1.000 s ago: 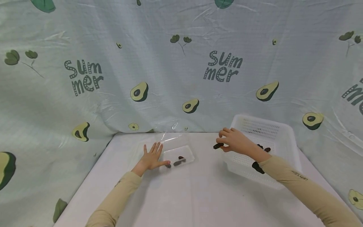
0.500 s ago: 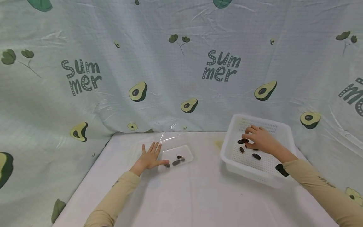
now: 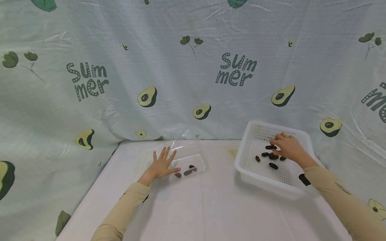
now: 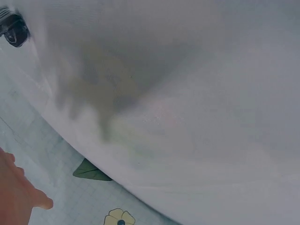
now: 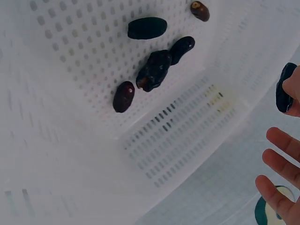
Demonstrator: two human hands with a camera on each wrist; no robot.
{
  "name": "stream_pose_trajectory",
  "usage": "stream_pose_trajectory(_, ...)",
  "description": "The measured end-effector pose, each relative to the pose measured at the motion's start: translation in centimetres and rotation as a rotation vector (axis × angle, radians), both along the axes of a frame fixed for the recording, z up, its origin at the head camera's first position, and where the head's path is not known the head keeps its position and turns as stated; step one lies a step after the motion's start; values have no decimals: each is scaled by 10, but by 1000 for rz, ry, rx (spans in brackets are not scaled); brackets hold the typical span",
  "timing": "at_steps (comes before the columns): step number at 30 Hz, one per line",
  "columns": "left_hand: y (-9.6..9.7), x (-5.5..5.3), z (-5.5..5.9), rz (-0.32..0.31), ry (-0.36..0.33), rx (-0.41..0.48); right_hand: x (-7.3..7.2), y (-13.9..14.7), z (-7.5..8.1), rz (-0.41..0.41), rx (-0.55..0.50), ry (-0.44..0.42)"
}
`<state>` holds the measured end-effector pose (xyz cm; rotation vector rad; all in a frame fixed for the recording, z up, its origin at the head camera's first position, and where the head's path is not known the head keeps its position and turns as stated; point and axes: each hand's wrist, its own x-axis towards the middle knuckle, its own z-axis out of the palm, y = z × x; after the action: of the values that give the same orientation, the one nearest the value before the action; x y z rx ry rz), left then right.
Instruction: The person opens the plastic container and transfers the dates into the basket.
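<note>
Between thumb and forefinger, my right hand [image 3: 288, 147] pinches a dark date [image 5: 284, 87] above a white perforated basket [image 3: 265, 183]. Its other fingers are apart in the right wrist view. Several dark dates [image 5: 147, 28] lie on the basket floor below. At the left, my left hand [image 3: 159, 167] is spread beside a clear plastic tray [image 3: 199, 160], thumb over its near left side; I cannot tell whether it touches. A few dates [image 3: 188, 172] show in that tray. The left wrist view catches only part of the hand at its lower left.
A clear, shiny plastic flap [image 3: 181, 144] rises behind the tray. The white table [image 3: 208, 207] ends at a patterned curtain [image 3: 169, 73] at the back and sides. A pale yellowish patch [image 3: 233, 153] lies left of the basket.
My right hand has carried the date from left of the basket to above its inside, moving right. The left hand stays nearly in place, spread by the clear tray.
</note>
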<state>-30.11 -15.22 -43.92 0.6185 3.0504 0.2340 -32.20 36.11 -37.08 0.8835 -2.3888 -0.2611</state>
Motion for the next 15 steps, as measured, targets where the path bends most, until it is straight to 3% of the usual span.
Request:
stream_pose_trajectory(7,4,0,-2,2,7,-64,-9,1,-16,-166,55,-181)
stream_pose_trajectory(15,3,-3,-7,13,35,-108,-14,0,-26,-249,80,-294)
